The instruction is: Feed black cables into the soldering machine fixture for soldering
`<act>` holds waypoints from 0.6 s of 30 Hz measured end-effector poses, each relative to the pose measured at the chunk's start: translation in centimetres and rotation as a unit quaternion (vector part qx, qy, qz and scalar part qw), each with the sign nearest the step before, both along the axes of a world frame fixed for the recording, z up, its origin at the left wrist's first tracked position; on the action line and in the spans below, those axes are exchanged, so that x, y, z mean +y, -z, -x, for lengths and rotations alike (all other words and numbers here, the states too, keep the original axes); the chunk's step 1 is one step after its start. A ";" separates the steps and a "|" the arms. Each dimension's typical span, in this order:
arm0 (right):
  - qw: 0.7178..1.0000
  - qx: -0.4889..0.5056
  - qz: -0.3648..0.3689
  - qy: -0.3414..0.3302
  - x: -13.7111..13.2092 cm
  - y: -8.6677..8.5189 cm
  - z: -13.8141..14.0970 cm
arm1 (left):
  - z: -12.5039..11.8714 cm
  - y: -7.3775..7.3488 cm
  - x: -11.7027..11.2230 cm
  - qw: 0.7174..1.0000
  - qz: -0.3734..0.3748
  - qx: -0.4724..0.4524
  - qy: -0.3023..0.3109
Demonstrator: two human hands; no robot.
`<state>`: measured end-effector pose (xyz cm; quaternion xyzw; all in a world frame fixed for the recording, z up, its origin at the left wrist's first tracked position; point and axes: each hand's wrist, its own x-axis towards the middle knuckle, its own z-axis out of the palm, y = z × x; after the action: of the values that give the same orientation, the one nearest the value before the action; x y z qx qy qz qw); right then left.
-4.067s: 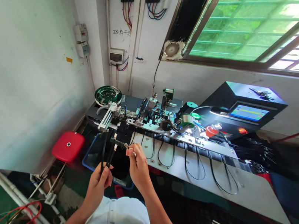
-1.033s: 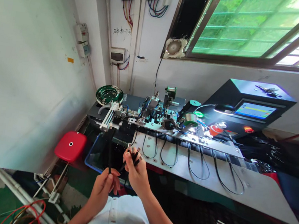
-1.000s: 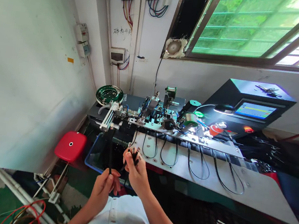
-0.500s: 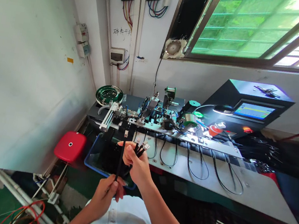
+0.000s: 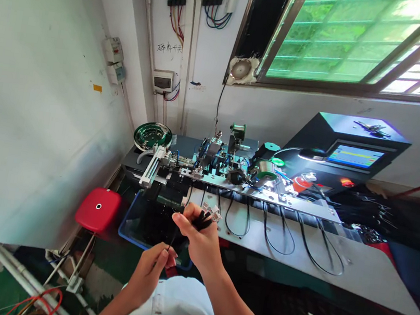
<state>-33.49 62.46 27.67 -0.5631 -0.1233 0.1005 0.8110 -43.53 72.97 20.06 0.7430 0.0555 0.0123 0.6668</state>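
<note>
We record the right hand (image 5: 197, 242) now clenched on a black cable bundle (image 5: 204, 221); the left hand (image 5: 148, 280) pinches a single cable (image 5: 173, 239), newly tilted, above the blue tray (image 5: 130, 239).

Head-worn — facing forward, down at left hand (image 5: 149, 274) and right hand (image 5: 197, 240).

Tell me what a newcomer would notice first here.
The long machine along the wall stands out, with a green bowl feeder at its left end and a glowing screen at its right. In front, the right hand grips a bunch of black cables.
</note>
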 end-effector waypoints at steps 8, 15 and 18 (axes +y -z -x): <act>1.000 -0.004 0.022 0.009 0.1 0.2 0.0 | -0.3 0.2 -0.1 1.000 -0.007 0.007 0.014; 1.000 -0.003 0.030 0.007 0.1 0.5 -0.2 | -0.4 1.1 0.2 0.999 -0.038 -0.011 0.002; 0.999 0.002 0.036 -0.015 0.5 0.5 0.0 | -0.6 2.1 0.6 0.995 -0.070 -0.060 -0.033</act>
<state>-33.49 62.99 27.15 -0.5900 -0.1263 0.1176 0.7888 -42.91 73.60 18.00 0.7838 0.0389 0.0824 0.6143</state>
